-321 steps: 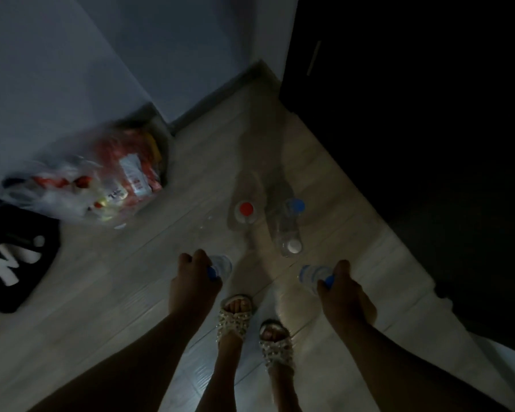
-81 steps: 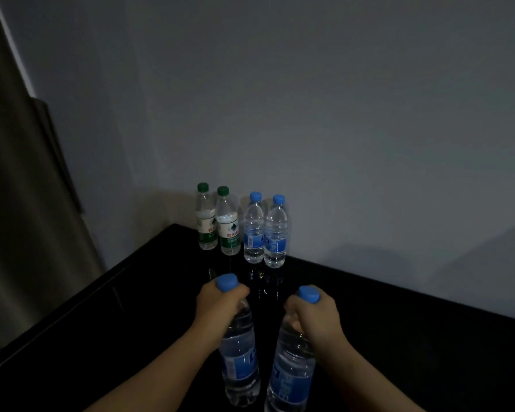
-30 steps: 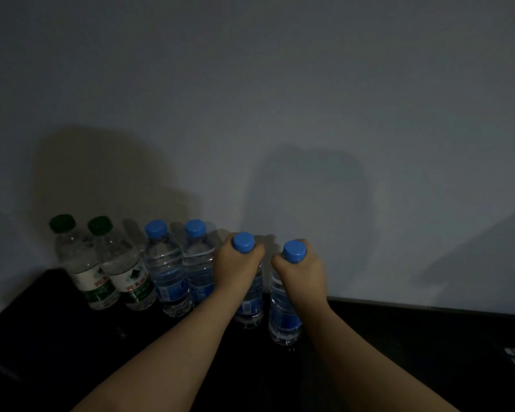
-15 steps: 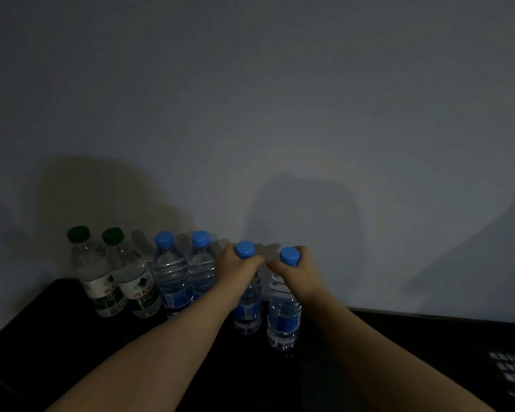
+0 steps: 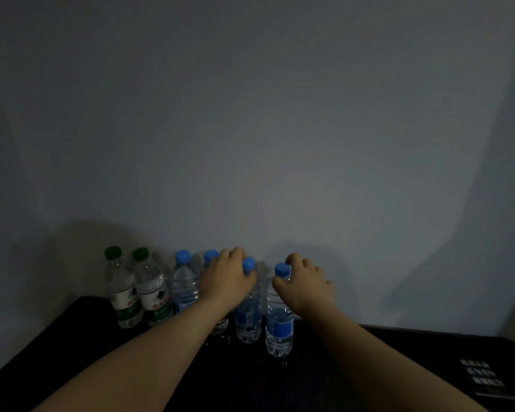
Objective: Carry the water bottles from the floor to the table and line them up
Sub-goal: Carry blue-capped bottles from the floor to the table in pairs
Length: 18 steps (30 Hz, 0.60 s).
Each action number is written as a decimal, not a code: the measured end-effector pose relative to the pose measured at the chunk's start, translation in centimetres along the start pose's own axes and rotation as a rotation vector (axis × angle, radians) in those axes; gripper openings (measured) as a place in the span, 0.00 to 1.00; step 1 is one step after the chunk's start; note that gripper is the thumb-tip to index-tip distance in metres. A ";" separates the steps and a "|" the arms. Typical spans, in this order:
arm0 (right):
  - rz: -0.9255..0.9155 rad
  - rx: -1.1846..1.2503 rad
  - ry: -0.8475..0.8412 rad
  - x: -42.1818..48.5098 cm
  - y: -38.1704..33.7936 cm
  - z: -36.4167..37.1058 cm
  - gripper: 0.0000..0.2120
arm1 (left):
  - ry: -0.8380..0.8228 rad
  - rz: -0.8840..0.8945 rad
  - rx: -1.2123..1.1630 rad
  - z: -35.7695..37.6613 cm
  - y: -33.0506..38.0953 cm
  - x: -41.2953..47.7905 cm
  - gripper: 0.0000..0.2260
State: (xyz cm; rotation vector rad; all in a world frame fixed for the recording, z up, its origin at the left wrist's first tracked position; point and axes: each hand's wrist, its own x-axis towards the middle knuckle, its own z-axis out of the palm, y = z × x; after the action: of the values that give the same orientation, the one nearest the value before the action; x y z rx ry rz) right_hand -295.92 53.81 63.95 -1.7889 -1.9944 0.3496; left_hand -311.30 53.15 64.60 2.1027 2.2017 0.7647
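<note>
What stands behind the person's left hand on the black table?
The fourth bottle in the row: only part of its blue cap and its base show past the left hand. Its body and label are covered.

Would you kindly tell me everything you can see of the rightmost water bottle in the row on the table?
The rightmost water bottle is clear ribbed plastic with a blue cap and blue label, seemingly full. It stands upright on the black table near the wall, ending the row, slightly forward of the neighbouring bottle. The right hand hovers loosely beside its neck, thumb apparently touching it.
</note>
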 end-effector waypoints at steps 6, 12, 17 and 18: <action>-0.132 -0.184 -0.031 -6.0 -0.1 -1.9 0.24 | -0.044 0.127 0.211 -2.0 1.2 -5.1 0.16; -0.140 -0.199 -0.064 -11.4 2.4 -3.2 0.22 | -0.080 0.125 0.230 -2.0 3.4 -10.6 0.16; -0.138 -0.190 -0.123 -15.2 4.8 -3.3 0.21 | -0.134 0.084 0.219 -0.9 5.2 -15.6 0.16; -0.138 -0.194 -0.141 -16.0 5.3 -3.2 0.22 | -0.151 0.071 0.221 -0.6 5.5 -16.6 0.17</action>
State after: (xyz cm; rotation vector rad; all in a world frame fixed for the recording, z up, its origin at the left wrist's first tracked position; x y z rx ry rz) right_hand -288.64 38.46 61.83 -1.7698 -2.3060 0.2524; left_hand -304.62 37.21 61.61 2.2613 2.2327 0.3634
